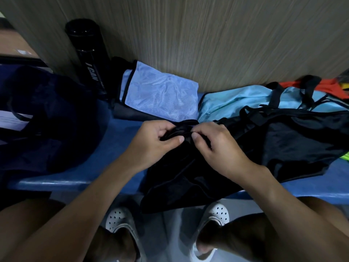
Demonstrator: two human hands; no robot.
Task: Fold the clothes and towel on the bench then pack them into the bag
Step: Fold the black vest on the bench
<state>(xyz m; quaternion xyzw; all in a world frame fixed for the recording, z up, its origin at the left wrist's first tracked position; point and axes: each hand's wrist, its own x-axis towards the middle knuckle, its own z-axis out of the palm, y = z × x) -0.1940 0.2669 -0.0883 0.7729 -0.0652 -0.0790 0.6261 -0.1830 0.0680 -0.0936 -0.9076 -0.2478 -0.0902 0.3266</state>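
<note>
A black garment (175, 178) lies on the blue bench (117, 148) and hangs over its front edge. My left hand (154, 142) and my right hand (217, 146) pinch its bunched top edge side by side, thumbs facing each other. A light blue and black bag (264, 103) with black straps lies at the right, its black part (294, 144) spread beside the garment. A folded light blue mesh cloth (160, 93) with black trim lies behind my hands against the wall. A dark navy fabric heap (49, 118) covers the bench's left end.
A black cylinder bottle (88, 57) with white lettering leans against the wooden wall (207, 35). Orange and yellow fabric (332, 86) shows at the far right. Below the bench edge are my two feet in white perforated shoes (213, 220).
</note>
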